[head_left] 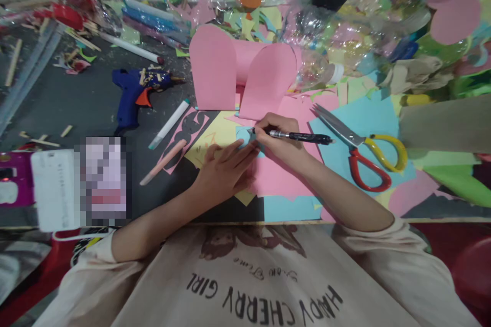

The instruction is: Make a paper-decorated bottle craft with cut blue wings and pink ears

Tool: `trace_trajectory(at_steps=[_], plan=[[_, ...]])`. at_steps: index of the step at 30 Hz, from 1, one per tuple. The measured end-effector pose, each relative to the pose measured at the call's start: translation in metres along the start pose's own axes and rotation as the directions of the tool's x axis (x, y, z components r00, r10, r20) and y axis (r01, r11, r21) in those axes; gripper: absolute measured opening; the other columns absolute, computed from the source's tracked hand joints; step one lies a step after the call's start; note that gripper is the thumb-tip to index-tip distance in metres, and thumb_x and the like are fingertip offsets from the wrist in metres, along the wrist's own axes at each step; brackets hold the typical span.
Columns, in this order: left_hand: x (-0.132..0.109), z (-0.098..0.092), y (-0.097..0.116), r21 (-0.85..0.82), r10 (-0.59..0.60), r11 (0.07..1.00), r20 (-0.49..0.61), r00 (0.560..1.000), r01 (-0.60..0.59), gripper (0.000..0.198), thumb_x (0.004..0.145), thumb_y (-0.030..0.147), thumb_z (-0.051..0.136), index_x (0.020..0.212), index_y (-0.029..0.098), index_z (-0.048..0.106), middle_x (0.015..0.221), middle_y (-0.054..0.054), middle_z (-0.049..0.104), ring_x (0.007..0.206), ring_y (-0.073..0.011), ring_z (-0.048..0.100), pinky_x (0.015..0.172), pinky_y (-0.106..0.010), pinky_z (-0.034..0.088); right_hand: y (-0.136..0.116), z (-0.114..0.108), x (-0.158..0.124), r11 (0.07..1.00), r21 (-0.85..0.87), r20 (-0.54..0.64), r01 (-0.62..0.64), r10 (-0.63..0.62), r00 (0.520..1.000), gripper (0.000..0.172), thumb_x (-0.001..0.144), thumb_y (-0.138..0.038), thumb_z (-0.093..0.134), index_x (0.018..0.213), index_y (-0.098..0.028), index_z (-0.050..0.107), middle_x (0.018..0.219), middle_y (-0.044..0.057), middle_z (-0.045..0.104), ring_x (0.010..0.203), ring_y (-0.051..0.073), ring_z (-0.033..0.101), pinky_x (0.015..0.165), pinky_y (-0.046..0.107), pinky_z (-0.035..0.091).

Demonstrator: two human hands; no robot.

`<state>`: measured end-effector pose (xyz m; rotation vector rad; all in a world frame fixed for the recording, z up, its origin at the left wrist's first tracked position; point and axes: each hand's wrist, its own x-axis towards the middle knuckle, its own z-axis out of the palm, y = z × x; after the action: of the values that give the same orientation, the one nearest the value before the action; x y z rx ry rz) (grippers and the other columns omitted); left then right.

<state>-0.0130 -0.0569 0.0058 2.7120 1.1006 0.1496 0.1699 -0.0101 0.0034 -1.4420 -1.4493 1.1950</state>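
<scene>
Right hand (278, 139) is clenched around a slim black pen (303, 136), its tip on a small light-blue paper cutout (242, 136). Left hand (225, 171) lies flat, grasping nothing, its fingertips pinning that cutout to a pink paper sheet (276, 179). Red-and-yellow-handled steel scissors (356, 145) lie at three o'clock of the pen, and a blue plastic glue gun (136, 94) at ten o'clock.

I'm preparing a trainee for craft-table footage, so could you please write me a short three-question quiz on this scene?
1. True or false: the right hand holds a black pen.
2. Which hand presses down the small blue paper piece?
3. Fill in: the scissors lie on a ___ sheet.
Key: 1 true; 2 the left hand; 3 blue.
</scene>
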Motion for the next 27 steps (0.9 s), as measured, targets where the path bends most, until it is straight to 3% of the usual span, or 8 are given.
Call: trace_trajectory(at_steps=[8,14,16,18,20,23,25,27], plan=[[0.000,0.002,-0.002,-0.033,-0.002,0.999,-0.009,1.000,0.002,0.047,0.098,0.039,0.044,0.141,0.021,0.050,0.139,-0.007,0.061,0.125,-0.0265,0.056,0.095,-0.042,0.038,0.003,-0.001,0.001,0.997,-0.009,0.021,0.078,-0.077,0.997,0.016,0.067,-0.014,0.052,0.053,-0.020,0.048,0.052,-0.004,0.052,0.050,0.008,0.046,0.048,0.023,0.034],[0.000,0.006,-0.006,-0.043,0.030,0.998,-0.105,0.994,-0.034,0.040,0.099,0.032,0.046,0.136,0.021,0.055,0.139,-0.005,0.060,0.123,-0.0232,0.057,0.095,-0.041,0.039,0.009,-0.008,0.001,0.973,0.049,-0.256,0.225,-0.205,0.945,0.020,0.076,-0.025,0.059,0.058,-0.020,0.055,0.054,-0.004,0.055,0.050,0.009,0.049,0.051,0.024,0.040],[0.000,0.008,-0.007,-0.052,0.043,0.997,-0.144,0.989,-0.051,0.038,0.099,0.030,0.046,0.135,0.021,0.056,0.138,-0.005,0.062,0.123,-0.0227,0.058,0.096,-0.041,0.039,0.007,-0.014,0.001,0.966,0.065,-0.268,0.251,-0.225,0.937,0.022,0.082,-0.032,0.059,0.064,-0.020,0.059,0.057,-0.004,0.056,0.048,0.009,0.049,0.050,0.024,0.041],[0.000,0.009,-0.009,-0.068,0.044,0.996,-0.159,0.986,-0.056,0.036,0.099,0.028,0.046,0.133,0.022,0.056,0.137,-0.006,0.063,0.122,-0.0226,0.059,0.096,-0.040,0.039,0.004,-0.021,-0.001,0.967,0.022,-0.214,0.254,-0.243,0.946,0.022,0.088,-0.035,0.057,0.071,-0.020,0.062,0.060,-0.004,0.059,0.048,0.009,0.052,0.049,0.024,0.042],[0.001,0.011,-0.011,-0.096,0.036,0.994,-0.173,0.984,-0.053,0.035,0.099,0.026,0.046,0.132,0.023,0.056,0.135,-0.007,0.064,0.120,-0.0219,0.060,0.096,-0.039,0.039,0.001,-0.031,-0.005,0.945,-0.134,-0.107,0.297,-0.312,0.944,0.017,0.090,-0.031,0.058,0.079,-0.020,0.065,0.068,-0.001,0.065,0.057,0.011,0.059,0.054,0.025,0.046],[0.001,0.012,-0.014,-0.137,0.014,0.989,-0.224,0.975,-0.046,0.034,0.099,0.020,0.043,0.131,0.019,0.053,0.133,-0.011,0.064,0.113,-0.0202,0.064,0.096,-0.038,0.040,0.004,-0.047,-0.015,0.735,-0.494,0.093,0.464,-0.486,0.869,0.012,0.090,-0.021,0.056,0.091,-0.020,0.068,0.080,0.004,0.069,0.072,0.016,0.063,0.061,0.028,0.046],[0.001,0.012,-0.016,-0.163,-0.011,0.986,-0.230,0.973,-0.027,0.035,0.097,0.017,0.042,0.131,0.017,0.051,0.131,-0.013,0.065,0.109,-0.0200,0.065,0.096,-0.039,0.039,0.010,-0.058,-0.022,0.586,-0.644,0.190,0.492,-0.500,0.845,0.024,0.091,-0.012,0.048,0.101,-0.022,0.069,0.084,0.006,0.067,0.074,0.017,0.062,0.058,0.028,0.044],[0.002,0.011,-0.017,-0.199,-0.047,0.980,-0.190,0.981,0.008,0.035,0.095,0.016,0.044,0.130,0.018,0.051,0.128,-0.012,0.067,0.109,-0.0209,0.065,0.096,-0.040,0.039,0.015,-0.065,-0.029,0.498,-0.709,0.253,0.499,-0.481,0.840,0.034,0.090,-0.006,0.042,0.104,-0.023,0.068,0.085,0.006,0.065,0.073,0.018,0.059,0.057,0.029,0.044]])
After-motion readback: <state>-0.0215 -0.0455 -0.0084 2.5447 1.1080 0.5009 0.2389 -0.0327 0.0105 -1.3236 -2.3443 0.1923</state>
